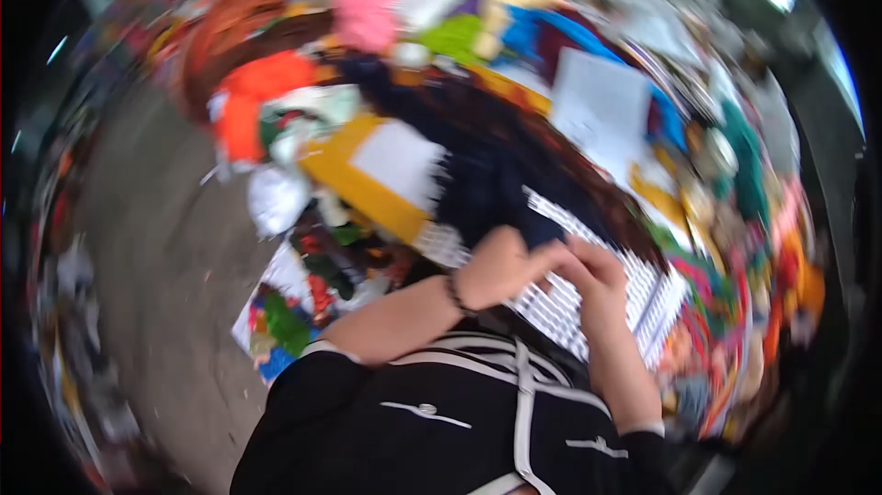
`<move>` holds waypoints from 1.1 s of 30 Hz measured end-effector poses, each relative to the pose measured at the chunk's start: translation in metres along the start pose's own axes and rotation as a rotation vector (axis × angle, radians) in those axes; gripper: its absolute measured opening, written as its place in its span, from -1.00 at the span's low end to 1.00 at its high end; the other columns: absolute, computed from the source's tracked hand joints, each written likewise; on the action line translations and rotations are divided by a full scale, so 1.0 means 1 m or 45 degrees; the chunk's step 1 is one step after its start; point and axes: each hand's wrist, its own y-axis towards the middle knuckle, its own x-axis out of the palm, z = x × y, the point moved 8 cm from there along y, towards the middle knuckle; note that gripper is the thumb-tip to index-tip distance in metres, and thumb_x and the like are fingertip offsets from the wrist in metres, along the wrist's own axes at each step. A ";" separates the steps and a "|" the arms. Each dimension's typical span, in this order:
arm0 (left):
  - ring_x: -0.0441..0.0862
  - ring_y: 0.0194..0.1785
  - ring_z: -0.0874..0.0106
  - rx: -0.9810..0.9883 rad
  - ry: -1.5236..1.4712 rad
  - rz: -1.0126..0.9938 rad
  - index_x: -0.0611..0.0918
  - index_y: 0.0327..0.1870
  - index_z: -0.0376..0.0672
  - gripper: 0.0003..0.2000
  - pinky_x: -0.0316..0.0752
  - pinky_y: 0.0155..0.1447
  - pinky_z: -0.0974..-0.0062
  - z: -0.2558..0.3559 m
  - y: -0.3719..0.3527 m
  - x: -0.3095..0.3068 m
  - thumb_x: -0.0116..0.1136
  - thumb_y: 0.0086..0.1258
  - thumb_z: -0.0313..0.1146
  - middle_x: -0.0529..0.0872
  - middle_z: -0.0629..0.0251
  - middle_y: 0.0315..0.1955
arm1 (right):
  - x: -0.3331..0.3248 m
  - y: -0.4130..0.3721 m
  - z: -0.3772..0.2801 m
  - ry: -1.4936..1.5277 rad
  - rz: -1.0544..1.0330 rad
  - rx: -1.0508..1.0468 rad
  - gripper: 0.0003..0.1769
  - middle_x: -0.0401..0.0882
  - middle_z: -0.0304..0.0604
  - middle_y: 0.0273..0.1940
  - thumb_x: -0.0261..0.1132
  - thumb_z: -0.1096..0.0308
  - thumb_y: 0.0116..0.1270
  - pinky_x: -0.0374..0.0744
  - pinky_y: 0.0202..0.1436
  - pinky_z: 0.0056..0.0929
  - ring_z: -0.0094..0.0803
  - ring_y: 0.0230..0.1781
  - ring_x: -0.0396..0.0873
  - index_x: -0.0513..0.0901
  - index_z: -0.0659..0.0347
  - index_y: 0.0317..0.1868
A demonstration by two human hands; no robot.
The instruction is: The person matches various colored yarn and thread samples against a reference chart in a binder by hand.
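Observation:
My left hand (501, 270), with a dark bracelet at its wrist, meets my right hand (593, 274) over the pile, their fingertips close together. The fingers of both look bent inward and are blurred; whatever lies between them cannot be made out. Just beyond the hands lies dark navy yarn or fabric (487, 173). Beneath and beside them is a sheet with rows of white marks (570, 316). A yellow board with a white panel (367, 173) lies left of the dark material.
Heaps of coloured yarn and cloth surround the work area, with orange material (257, 100) at the left and a pink bundle (367, 12) farther back. A white sheet (602, 109) rests at the upper right. Grey floor (165, 293) shows at the left.

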 end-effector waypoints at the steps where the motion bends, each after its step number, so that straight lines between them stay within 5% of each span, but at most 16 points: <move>1: 0.57 -0.60 0.57 -0.063 -0.177 0.055 0.65 -0.34 -0.31 -0.70 0.44 -0.53 0.63 -0.012 0.000 0.002 0.04 0.41 -0.23 0.65 0.31 -0.60 | 0.005 0.000 -0.001 0.061 -0.066 0.003 -0.79 0.63 -0.20 -0.23 0.27 0.48 0.24 0.52 -0.08 -0.55 -0.52 -0.24 0.57 0.61 0.36 -0.12; 4: 0.58 -0.43 0.60 0.028 -0.284 0.247 0.59 -0.27 -0.34 -0.77 0.53 -0.37 0.66 -0.013 -0.001 -0.008 -0.02 0.45 -0.33 0.65 0.34 -0.44 | 0.008 -0.006 -0.005 0.198 -0.154 -0.026 -0.88 0.61 -0.25 -0.29 0.21 0.49 0.31 0.52 -0.11 -0.55 -0.54 -0.21 0.56 0.60 0.34 -0.19; 6: 0.58 -0.37 0.57 -0.126 -0.577 0.134 0.57 -0.19 -0.34 -0.80 0.56 -0.35 0.65 -0.011 -0.001 0.006 -0.02 0.45 -0.36 0.64 0.29 -0.33 | 0.005 -0.009 -0.003 0.277 -0.156 0.024 -0.87 0.61 -0.23 -0.33 0.20 0.50 0.32 0.52 -0.16 -0.58 -0.56 -0.30 0.54 0.59 0.39 -0.20; 9: 0.60 -0.28 0.54 -0.032 -0.460 -0.106 0.56 -0.11 -0.37 -0.83 0.59 -0.29 0.62 0.005 -0.002 0.017 0.03 0.38 -0.49 0.64 0.27 -0.29 | 0.001 -0.010 -0.004 0.327 -0.183 0.025 -0.84 0.62 -0.22 -0.32 0.19 0.49 0.32 0.52 -0.16 -0.56 -0.56 -0.30 0.54 0.61 0.41 -0.16; 26: 0.61 -0.37 0.56 -0.128 -0.362 0.010 0.61 -0.20 -0.36 -0.87 0.58 -0.33 0.65 0.001 -0.006 0.029 0.06 0.33 -0.53 0.67 0.28 -0.37 | -0.005 -0.018 0.004 0.507 -0.091 0.112 -0.90 0.64 -0.18 -0.34 0.25 0.51 0.23 0.54 -0.23 -0.56 -0.54 -0.38 0.57 0.63 0.36 -0.27; 33: 0.57 -0.38 0.62 0.101 -0.192 0.103 0.63 -0.26 -0.34 -0.87 0.46 -0.33 0.67 0.002 -0.004 0.026 0.03 0.35 -0.50 0.68 0.33 -0.39 | -0.007 -0.015 0.016 0.702 0.028 0.164 -0.95 0.62 -0.15 -0.39 0.25 0.54 0.15 0.55 -0.31 -0.48 -0.48 -0.44 0.55 0.60 0.34 -0.37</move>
